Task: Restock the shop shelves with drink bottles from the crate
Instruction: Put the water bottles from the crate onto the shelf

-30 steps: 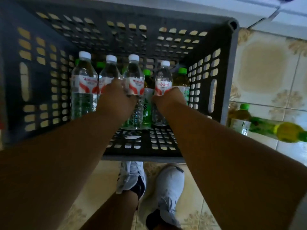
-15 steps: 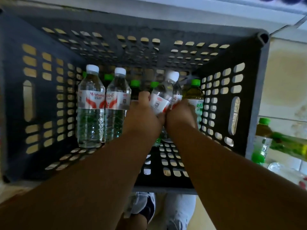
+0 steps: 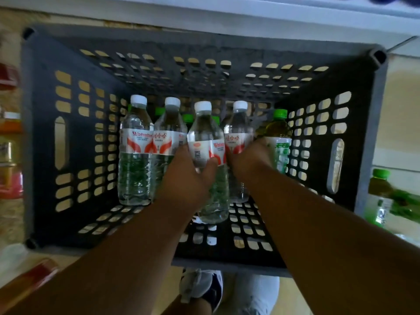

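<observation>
A dark perforated crate [image 3: 341,137] sits on the floor below me. A row of clear water bottles with white caps and red-and-white labels stands inside it. Green-capped tea bottles stand behind them and at the right [image 3: 280,130]. My left hand [image 3: 188,180] grips the third water bottle [image 3: 204,135] around its label; this bottle looks nearer to me than the rest. My right hand [image 3: 250,158] grips the fourth water bottle [image 3: 238,126], with its fingers between that bottle and the tea bottle. Two more water bottles [image 3: 135,155] stand untouched on the left.
Outside the crate's right wall a green-capped tea bottle [image 3: 379,194] stands beside another lying down [image 3: 406,203]. Red and orange goods [image 3: 9,160] line the left edge. A white shelf edge [image 3: 227,17] runs along the top. My shoes [image 3: 200,289] stand under the crate's near rim.
The two held bottles were tilted together half a second ago; now they stand upright and slightly apart. My view has shifted so that the whole crate sits centred.
</observation>
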The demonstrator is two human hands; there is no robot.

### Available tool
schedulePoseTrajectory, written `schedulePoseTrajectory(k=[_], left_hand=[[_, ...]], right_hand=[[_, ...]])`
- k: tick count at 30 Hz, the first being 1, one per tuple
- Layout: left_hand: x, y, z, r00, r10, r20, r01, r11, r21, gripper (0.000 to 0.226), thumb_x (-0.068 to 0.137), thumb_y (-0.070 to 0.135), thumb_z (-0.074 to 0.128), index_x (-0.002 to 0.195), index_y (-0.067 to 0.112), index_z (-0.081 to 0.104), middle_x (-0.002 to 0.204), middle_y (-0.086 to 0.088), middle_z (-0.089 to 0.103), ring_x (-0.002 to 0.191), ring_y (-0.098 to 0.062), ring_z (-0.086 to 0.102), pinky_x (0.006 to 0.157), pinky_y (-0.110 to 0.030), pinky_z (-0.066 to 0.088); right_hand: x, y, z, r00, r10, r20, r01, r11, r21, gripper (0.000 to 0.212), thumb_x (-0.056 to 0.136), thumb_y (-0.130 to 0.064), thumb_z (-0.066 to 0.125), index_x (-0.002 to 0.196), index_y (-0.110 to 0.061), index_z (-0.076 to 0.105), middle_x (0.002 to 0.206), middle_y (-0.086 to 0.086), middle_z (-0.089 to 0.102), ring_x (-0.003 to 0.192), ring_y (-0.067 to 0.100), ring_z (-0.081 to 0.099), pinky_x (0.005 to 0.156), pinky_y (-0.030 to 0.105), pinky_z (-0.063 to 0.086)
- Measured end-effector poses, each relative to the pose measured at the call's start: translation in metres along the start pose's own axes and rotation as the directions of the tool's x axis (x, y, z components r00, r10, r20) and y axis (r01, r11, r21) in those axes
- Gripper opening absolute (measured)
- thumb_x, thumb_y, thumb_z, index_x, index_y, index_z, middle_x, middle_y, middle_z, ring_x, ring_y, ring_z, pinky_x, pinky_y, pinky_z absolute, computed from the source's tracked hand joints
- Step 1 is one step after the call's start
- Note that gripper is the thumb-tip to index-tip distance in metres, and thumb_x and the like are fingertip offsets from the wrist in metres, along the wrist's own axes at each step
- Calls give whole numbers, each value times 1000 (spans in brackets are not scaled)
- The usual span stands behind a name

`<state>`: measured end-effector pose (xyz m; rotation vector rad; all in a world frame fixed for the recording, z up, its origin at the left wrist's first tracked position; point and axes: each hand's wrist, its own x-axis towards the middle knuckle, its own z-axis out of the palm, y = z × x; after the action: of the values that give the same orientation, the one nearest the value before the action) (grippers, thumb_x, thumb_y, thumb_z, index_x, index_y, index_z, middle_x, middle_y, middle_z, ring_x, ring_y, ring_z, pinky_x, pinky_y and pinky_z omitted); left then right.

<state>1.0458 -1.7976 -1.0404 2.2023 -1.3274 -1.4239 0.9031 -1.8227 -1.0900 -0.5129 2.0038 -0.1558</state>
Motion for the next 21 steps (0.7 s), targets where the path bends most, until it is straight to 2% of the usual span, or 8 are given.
schedulePoseTrajectory(k=[3, 4, 8, 11, 13, 15, 18, 21], left_hand=[[-4, 8, -16, 997, -79, 16, 80, 987, -139, 35, 97, 40, 63, 128, 25, 56, 109, 7, 68, 98, -12, 67, 86, -37, 58], [-8, 11, -23, 995, -98, 12, 98, 979, -178, 30, 98, 39, 61, 124, 25, 57, 107, 6, 67, 97, -16, 68, 85, -38, 58], [-28, 26, -73, 986, -162, -29, 145, 937, -319, 13, 96, 37, 56, 100, 26, 61, 100, -5, 69, 90, -26, 69, 72, -34, 59], [-54, 42, -119, 970, -242, 3, 222, 886, -408, 21, 89, 34, 65, 99, 16, 61, 86, -8, 67, 65, -18, 68, 52, -27, 55], [-77, 63, -142, 942, -320, 101, 319, 763, -563, 34, 76, 41, 64, 89, 10, 70, 73, -12, 69, 56, -24, 70, 55, -31, 57], [-105, 86, -160, 930, -329, 166, 357, 697, -622, 33, 82, 43, 61, 68, 18, 78, 66, -11, 72, 54, -25, 71, 59, -35, 59], [-148, 127, -186, 945, -272, 180, 320, 671, -669, 54, 96, 52, 56, 48, 31, 71, 60, -3, 71, 51, -19, 70, 50, -35, 58], [-193, 164, -222, 977, -152, 147, 211, 721, -660, 41, 75, 78, 56, 56, 44, 70, 78, 5, 72, 86, -23, 70, 87, -52, 56]], right_hand=[[-12, 4, -9, 994, -67, 83, 68, 998, -2, 39, 73, -56, 82, 87, -24, 63, 79, -5, 69, 68, 9, 69, 54, 27, 57], [-20, 4, -14, 989, -91, 113, 88, 996, 31, 39, 71, -56, 83, 84, -26, 64, 77, -7, 69, 67, 7, 68, 53, 25, 56], [-69, -9, -41, 931, -134, 340, 52, 969, 240, 33, 70, -45, 88, 91, -24, 73, 88, -5, 78, 87, 18, 75, 78, 37, 59], [-125, -25, -65, 833, -158, 531, -57, 929, 365, 17, 82, -36, 81, 92, -22, 76, 88, -4, 79, 80, 13, 76, 72, 32, 56], [-166, -40, -79, 779, -166, 605, -144, 891, 430, 10, 87, -29, 76, 87, -20, 78, 90, 4, 77, 80, 22, 74, 70, 37, 60], [-213, -61, -95, 754, -171, 634, -202, 859, 472, 26, 86, -33, 76, 100, -12, 75, 101, 14, 72, 91, 34, 68, 83, 48, 58], [-276, -91, -125, 802, -226, 553, -106, 857, 505, 60, 75, -63, 71, 110, -14, 74, 109, 16, 75, 101, 38, 72, 95, 57, 54], [-332, -116, -161, 836, -246, 491, -63, 845, 531, 69, 76, -77, 53, 99, -18, 78, 102, 12, 78, 96, 32, 75, 95, 55, 54]])
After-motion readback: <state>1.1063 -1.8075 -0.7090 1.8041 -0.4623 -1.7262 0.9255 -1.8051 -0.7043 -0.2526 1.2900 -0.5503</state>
